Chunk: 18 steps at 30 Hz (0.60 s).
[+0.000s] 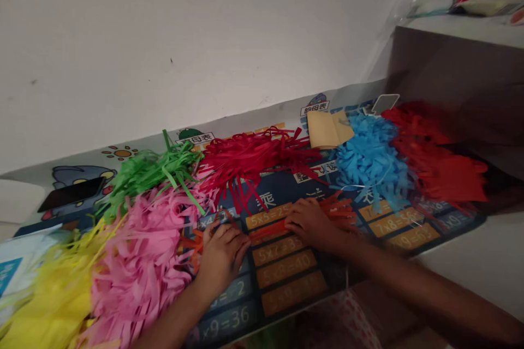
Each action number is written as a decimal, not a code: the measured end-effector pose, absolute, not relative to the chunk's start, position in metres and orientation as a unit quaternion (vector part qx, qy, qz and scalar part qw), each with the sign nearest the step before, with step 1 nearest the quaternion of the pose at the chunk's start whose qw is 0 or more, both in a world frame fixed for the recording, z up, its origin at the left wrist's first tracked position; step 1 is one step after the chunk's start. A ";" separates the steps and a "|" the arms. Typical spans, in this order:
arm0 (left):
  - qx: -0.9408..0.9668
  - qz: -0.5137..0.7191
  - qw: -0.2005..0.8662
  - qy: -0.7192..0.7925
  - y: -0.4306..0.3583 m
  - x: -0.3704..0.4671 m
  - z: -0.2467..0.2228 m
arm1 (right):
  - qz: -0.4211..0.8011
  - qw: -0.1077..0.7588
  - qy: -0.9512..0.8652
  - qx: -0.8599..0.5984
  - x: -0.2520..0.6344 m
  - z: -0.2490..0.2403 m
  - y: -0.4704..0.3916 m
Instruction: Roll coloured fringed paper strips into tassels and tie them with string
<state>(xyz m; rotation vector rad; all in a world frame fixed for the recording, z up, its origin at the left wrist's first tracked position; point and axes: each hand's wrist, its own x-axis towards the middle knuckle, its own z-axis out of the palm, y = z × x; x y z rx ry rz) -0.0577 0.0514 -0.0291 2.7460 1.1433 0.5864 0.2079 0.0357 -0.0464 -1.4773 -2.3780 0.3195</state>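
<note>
An orange strip of fringed paper (268,230) stretches across the printed mat in front of me, its cut ends fanning out past both hands. My left hand (223,245) has its fingers curled over the strip's left part. On the right part, my right hand (309,223) grips it with bent fingers; the fingertips are partly hidden. Just beyond the hands lies a bundle of crimson paper strips (254,155). A pink fringed pile (143,251) is close to my left hand, and a blue fringed bunch (370,158) lies to the right of my right hand.
Green strips (151,172) and a yellow fringed pile (57,289) are on the left, near a dark phone-like slab (71,194). A folded tan paper (327,129) and red fringed paper (442,163) lie at the right. A white wall (184,54) borders the back.
</note>
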 end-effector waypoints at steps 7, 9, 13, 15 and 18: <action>0.892 0.195 0.112 0.393 0.056 -0.058 -0.030 | 0.172 0.133 -0.833 -0.508 0.214 -0.042 0.045; 0.885 0.192 0.119 0.406 0.056 -0.057 -0.032 | 0.196 0.127 -0.826 -0.513 0.214 -0.040 0.050; 0.873 0.183 0.134 0.431 0.059 -0.053 -0.035 | 0.200 0.085 -0.830 -0.514 0.211 -0.029 0.059; 0.870 0.178 0.138 0.439 0.061 -0.052 -0.036 | 0.196 0.060 -0.832 -0.516 0.208 -0.025 0.061; 0.869 0.170 0.135 0.444 0.063 -0.050 -0.037 | 0.191 0.037 -0.832 -0.520 0.205 -0.023 0.064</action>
